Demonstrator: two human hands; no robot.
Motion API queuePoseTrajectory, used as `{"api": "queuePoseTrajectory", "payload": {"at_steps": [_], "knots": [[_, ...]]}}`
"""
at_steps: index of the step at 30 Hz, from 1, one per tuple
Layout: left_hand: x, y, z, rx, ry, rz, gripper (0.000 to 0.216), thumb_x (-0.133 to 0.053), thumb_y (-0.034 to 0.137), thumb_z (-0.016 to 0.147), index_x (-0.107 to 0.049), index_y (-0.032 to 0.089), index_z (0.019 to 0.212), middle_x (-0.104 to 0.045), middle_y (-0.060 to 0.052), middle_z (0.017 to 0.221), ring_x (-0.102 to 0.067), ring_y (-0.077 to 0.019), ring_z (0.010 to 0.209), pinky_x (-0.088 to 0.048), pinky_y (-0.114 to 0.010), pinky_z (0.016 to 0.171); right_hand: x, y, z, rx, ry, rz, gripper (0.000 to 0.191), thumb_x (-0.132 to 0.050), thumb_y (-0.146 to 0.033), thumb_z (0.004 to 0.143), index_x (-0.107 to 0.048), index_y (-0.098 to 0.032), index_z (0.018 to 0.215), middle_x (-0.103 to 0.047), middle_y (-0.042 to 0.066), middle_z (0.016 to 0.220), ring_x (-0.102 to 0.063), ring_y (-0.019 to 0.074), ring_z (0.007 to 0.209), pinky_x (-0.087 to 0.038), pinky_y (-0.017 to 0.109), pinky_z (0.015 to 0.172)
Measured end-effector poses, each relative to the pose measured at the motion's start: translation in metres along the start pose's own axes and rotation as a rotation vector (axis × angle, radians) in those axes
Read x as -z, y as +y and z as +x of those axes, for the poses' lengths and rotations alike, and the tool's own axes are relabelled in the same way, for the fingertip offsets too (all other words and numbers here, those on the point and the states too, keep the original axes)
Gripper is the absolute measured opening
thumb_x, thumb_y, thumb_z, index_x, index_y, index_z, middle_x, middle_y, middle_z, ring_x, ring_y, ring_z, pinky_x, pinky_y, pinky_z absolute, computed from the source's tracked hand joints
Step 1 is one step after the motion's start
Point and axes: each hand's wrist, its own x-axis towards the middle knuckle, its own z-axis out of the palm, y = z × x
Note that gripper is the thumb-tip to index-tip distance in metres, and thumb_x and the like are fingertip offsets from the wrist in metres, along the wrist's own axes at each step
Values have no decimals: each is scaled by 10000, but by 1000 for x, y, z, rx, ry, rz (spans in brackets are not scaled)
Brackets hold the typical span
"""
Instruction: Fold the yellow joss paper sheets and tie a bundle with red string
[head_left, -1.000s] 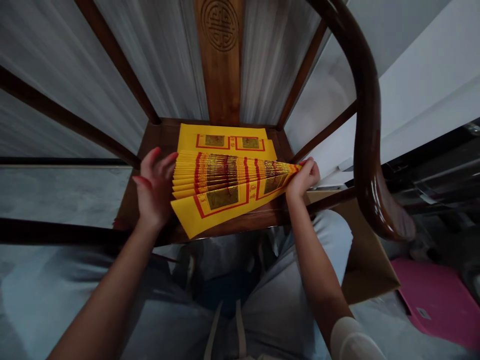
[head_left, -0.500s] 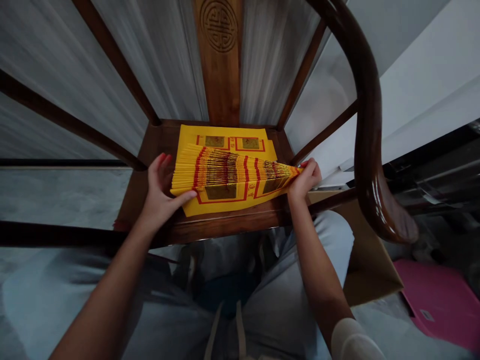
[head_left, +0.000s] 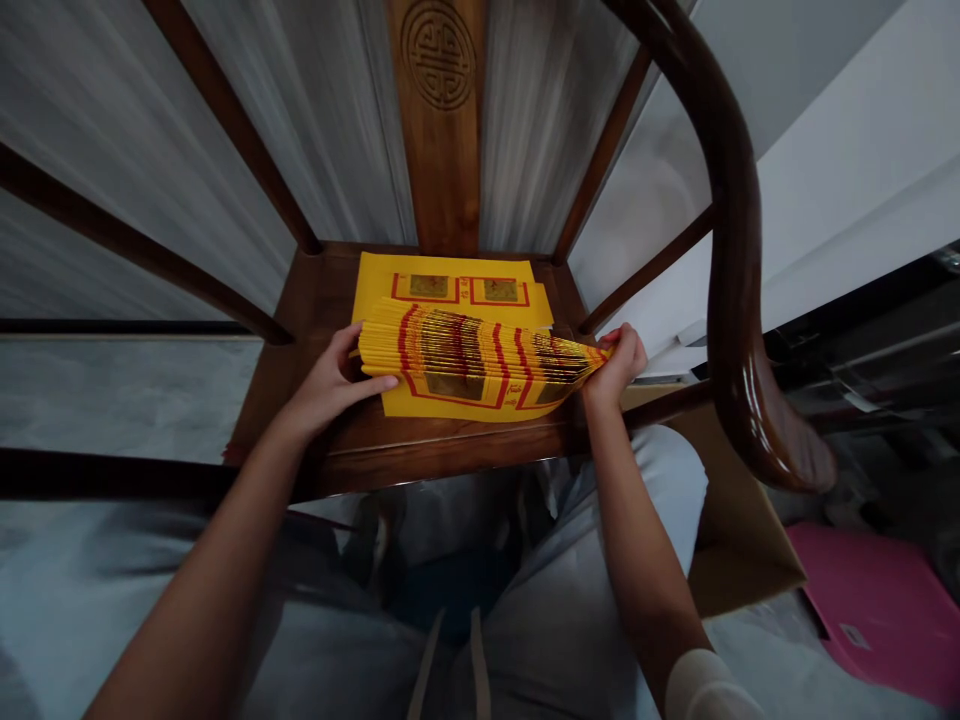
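Observation:
A fanned stack of yellow paper sheets (head_left: pixel 472 362) with red and gold print lies on the dark wooden chair seat (head_left: pixel 330 300). My left hand (head_left: pixel 330 380) grips its left end, thumb on top of the sheets. My right hand (head_left: pixel 619 362) pinches the narrow right end where the sheets come together. Behind the fan, another flat pile of the same yellow sheets (head_left: pixel 450 282) rests against the seat's back.
The chair's carved backrest (head_left: pixel 439 100) rises at the back and its curved armrest (head_left: pixel 731 250) sweeps down on the right. A cardboard box (head_left: pixel 731 540) and a pink item (head_left: pixel 877 610) lie on the floor at right. My knees are below the seat.
The fan has been squeezed narrower and lowered flat onto the seat. My left hand went from open at the fan's edge to gripping it; the right hand kept its pinch.

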Motion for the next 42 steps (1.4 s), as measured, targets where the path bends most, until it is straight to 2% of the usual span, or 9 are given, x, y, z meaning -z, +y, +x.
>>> {"api": "queuePoseTrajectory", "payload": {"at_steps": [5,9,11,14,17,21,28,36,42], "knots": [[2,-3,-3,2,12,-25,897,-1022,87,320,-681,283,1127,-728,-55,1197,-674,-338,1186,-597,-421,994,3,0,-1,-11,-6,19,406,-594,-533,853,-418,-254,617,-350,-79,584,-341,103,523,-321,257,510],[-5,-1,-5,22,15,-12,994,-1032,140,355,-651,286,1262,-720,-71,1282,-668,-346,1240,-587,-443,1036,5,0,-2,4,9,2,400,-587,-532,871,-428,-252,633,-366,-76,599,-363,109,543,-337,255,530],[-9,1,-6,17,2,5,932,-1039,232,420,-662,278,1271,-729,-79,1283,-676,-353,1234,-587,-475,1047,6,0,-2,30,35,-31,387,-570,-512,888,-438,-253,632,-386,-72,607,-389,117,568,-365,261,566],[-16,-1,-8,-35,6,38,701,-1010,354,545,-716,252,1174,-758,-91,1223,-695,-350,1170,-583,-505,1049,5,0,-4,76,71,-84,363,-548,-455,913,-466,-251,625,-436,-62,623,-443,130,621,-406,273,641],[-21,-7,-12,-135,101,63,573,-967,376,629,-724,237,1129,-756,-84,1189,-689,-309,1137,-553,-470,1081,3,-1,-8,114,68,-118,357,-532,-405,945,-484,-247,629,-467,-57,646,-477,136,660,-425,281,702],[-27,-15,-19,-219,215,112,500,-907,412,727,-693,242,1145,-715,-61,1163,-664,-265,1150,-498,-405,1123,1,-1,-14,132,47,-137,368,-509,-398,987,-485,-251,652,-460,-61,653,-478,142,665,-418,288,718],[-37,-22,-24,-298,293,160,396,-761,523,893,-647,251,1157,-692,-57,1175,-656,-248,1160,-485,-380,1119,3,-2,-17,117,46,-128,385,-488,-454,1009,-490,-252,681,-476,-54,687,-489,149,697,-433,297,766],[-51,-31,-26,-392,419,392,375,-535,554,1017,-547,222,1193,-660,-132,1205,-638,-284,1185,-498,-430,1110,6,0,-21,180,1,-159,353,-384,-489,1037,-507,-256,802,-494,-29,795,-537,166,772,-471,309,798],[-48,-38,-24,-404,454,445,359,-494,554,1034,-530,226,1177,-642,-130,1169,-644,-276,1124,-525,-428,1060,8,-2,-28,180,16,-285,375,-302,-474,1041,-582,-244,941,-591,41,994,-592,210,985,-498,389,990]]}}
